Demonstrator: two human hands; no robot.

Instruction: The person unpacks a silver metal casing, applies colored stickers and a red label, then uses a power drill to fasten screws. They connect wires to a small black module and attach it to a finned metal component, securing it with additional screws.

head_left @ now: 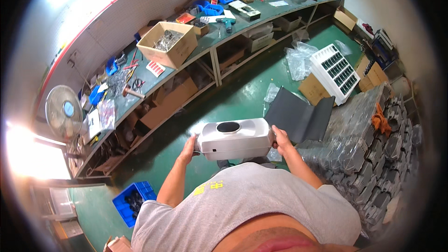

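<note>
A white plastic housing [234,138] with a dark oval opening on its top face is held in the air in front of the person's chest, above the green floor [242,93]. It is gripped at both ends: the left hand [190,148] is pressed against its left end with the fingers curled around the edge, and the right hand [281,139] is clasped on its right end, the thumb laid over the upper corner. The housing is kept roughly level, with its long side running from left to right.

Just behind the housing, a dark grey folded sheet [298,116] is seen lying on the floor. To the right, a large stack of grey moulded parts [373,158] is piled, and an orange cloth [380,122] is draped over its upper edge. Further back, a white grille panel [337,71] is propped on a cardboard box.

Along the far side, a long curved workbench [219,30] is set against the wall; an open carton of metal parts [168,43] is placed near its middle. A fan [63,111] is stood at the bench's left end, and a blue crate [133,200] is seen on the floor at the lower left.
</note>
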